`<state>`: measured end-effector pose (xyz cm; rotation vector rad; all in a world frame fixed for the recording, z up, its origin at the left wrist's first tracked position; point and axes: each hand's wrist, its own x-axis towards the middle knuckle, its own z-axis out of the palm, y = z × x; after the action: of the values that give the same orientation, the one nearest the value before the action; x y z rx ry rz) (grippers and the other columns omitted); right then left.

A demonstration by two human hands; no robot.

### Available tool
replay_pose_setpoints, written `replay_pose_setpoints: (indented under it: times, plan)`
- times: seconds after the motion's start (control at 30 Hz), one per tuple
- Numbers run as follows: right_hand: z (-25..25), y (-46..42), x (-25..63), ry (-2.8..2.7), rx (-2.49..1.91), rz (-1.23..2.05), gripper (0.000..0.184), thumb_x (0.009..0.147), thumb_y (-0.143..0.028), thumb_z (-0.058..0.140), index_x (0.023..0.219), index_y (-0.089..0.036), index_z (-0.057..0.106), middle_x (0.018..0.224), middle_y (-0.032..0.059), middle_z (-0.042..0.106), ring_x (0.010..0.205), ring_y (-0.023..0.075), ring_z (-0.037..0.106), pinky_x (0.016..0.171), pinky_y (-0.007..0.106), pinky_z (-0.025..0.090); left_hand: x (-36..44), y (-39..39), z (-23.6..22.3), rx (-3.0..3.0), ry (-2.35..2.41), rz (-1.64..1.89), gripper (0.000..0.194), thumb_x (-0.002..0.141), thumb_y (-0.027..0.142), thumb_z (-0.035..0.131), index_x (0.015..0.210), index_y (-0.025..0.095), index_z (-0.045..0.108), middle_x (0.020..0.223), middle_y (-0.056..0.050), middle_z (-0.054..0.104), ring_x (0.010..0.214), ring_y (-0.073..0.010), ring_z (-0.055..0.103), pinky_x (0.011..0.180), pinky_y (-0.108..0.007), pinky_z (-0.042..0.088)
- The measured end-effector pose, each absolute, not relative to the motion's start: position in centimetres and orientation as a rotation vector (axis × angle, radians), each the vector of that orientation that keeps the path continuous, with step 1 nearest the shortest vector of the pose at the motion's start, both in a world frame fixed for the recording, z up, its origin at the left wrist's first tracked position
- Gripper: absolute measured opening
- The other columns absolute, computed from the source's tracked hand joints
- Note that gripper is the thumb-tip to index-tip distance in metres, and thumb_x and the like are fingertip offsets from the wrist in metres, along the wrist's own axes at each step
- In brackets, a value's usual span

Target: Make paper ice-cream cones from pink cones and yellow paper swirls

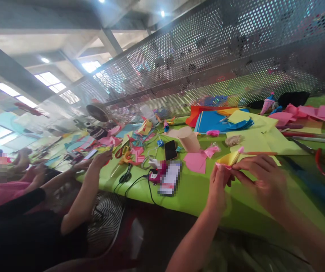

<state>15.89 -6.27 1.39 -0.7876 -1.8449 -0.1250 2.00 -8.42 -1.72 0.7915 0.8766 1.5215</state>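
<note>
Both of my hands meet over the front of the green table, pinching a small yellow and pink folded paper piece (229,158). My left hand (218,185) grips its lower end from below, thumb pressed against the pink edge. From the right, my right hand (260,177) closes thumb and forefinger on the paper's side. A pink tip sticks up at the paper's upper right. Just behind lie a tan crumpled lump (234,140) and pale yellow sheets (260,132). A pink paper sheet (195,161) is left of my hands.
Red-handled scissors (319,160) lie on the right. Blue sheets (212,121) and a beige paper cup (189,139) stand behind. Two phones, one black (170,150), one lit (169,179), sit by a purple power strip (156,174) with cords. Co-workers' arms (87,185) reach in at left.
</note>
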Motion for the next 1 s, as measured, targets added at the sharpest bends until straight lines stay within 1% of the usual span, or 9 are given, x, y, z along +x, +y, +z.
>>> replay_pose_setpoints:
  times: [0.1,0.27,0.37,0.47,0.53,0.67,0.8,1.0]
  plan:
    - [1.49,-6.33,15.80,-1.834,-0.797,-0.092,0.013,0.097,-0.020,0.077,0.101,-0.028,0.068,0.093,0.0014,0.078,0.092,0.0259,0.071,0.086,0.043,0.053,2.01,-8.40,-1.87,0.791,0.890,1.525,0.053,0.089,0.069,0.075,0.086,0.019,0.059,0.072,0.003,0.049,0.065,-0.0110,0.042,0.061,-0.025,0.034]
    - [1.54,-6.01,15.80,-1.733,-0.848,0.266,0.015,0.095,-0.027,0.080,0.089,-0.029,0.066,0.086,-0.0004,0.072,0.092,0.0252,0.070,0.080,0.039,0.055,1.98,-8.47,-1.92,0.807,0.953,1.506,0.057,0.085,0.073,0.077,0.091,0.019,0.062,0.075,0.003,0.050,0.066,-0.0109,0.042,0.061,-0.026,0.033]
    - [1.40,-5.86,15.93,-1.710,-0.857,0.341,0.013,0.094,-0.028,0.080,0.088,-0.030,0.069,0.089,0.0000,0.072,0.099,0.0262,0.070,0.084,0.040,0.056,1.97,-8.58,-1.71,0.816,0.958,1.482,0.059,0.083,0.075,0.078,0.089,0.019,0.061,0.076,0.002,0.051,0.066,-0.0108,0.043,0.062,-0.026,0.033]
    - [1.23,-5.90,16.07,-1.727,-0.830,0.290,0.008,0.095,-0.025,0.079,0.093,-0.031,0.073,0.091,0.0001,0.073,0.098,0.0260,0.070,0.084,0.041,0.056,2.03,-8.63,-1.57,0.803,0.946,1.476,0.059,0.083,0.075,0.077,0.088,0.019,0.059,0.075,0.003,0.050,0.065,-0.0106,0.043,0.062,-0.026,0.033]
    - [1.16,-6.00,16.12,-1.752,-0.801,0.198,0.011,0.095,-0.021,0.078,0.096,-0.032,0.075,0.089,-0.0001,0.075,0.094,0.0255,0.069,0.084,0.042,0.057,2.05,-8.61,-1.60,0.799,0.936,1.481,0.059,0.084,0.074,0.076,0.088,0.019,0.059,0.075,0.003,0.050,0.065,-0.0105,0.042,0.061,-0.026,0.032]
    - [1.09,-6.33,16.12,-1.800,-0.785,0.010,0.019,0.095,-0.016,0.077,0.103,-0.033,0.078,0.092,0.0004,0.078,0.092,0.0260,0.071,0.088,0.044,0.056,1.93,-8.54,-1.81,0.801,0.931,1.487,0.057,0.085,0.073,0.076,0.088,0.019,0.059,0.073,0.003,0.049,0.064,-0.0107,0.040,0.060,-0.026,0.031]
    - [1.06,-6.70,16.03,-1.816,-0.797,-0.112,0.022,0.094,-0.016,0.079,0.109,-0.032,0.079,0.096,0.0010,0.081,0.088,0.0252,0.072,0.083,0.044,0.054,1.81,-8.60,-1.88,0.804,0.918,1.499,0.055,0.086,0.072,0.076,0.086,0.019,0.059,0.072,0.003,0.049,0.065,-0.0114,0.040,0.062,-0.027,0.033]
    - [0.96,-6.71,16.02,-1.856,-0.771,-0.134,0.024,0.095,-0.015,0.078,0.115,-0.030,0.078,0.101,0.0025,0.082,0.090,0.0257,0.072,0.085,0.044,0.052,1.83,-8.83,-1.65,0.786,0.903,1.514,0.054,0.087,0.071,0.075,0.086,0.019,0.060,0.073,0.003,0.050,0.066,-0.0121,0.040,0.062,-0.028,0.033]
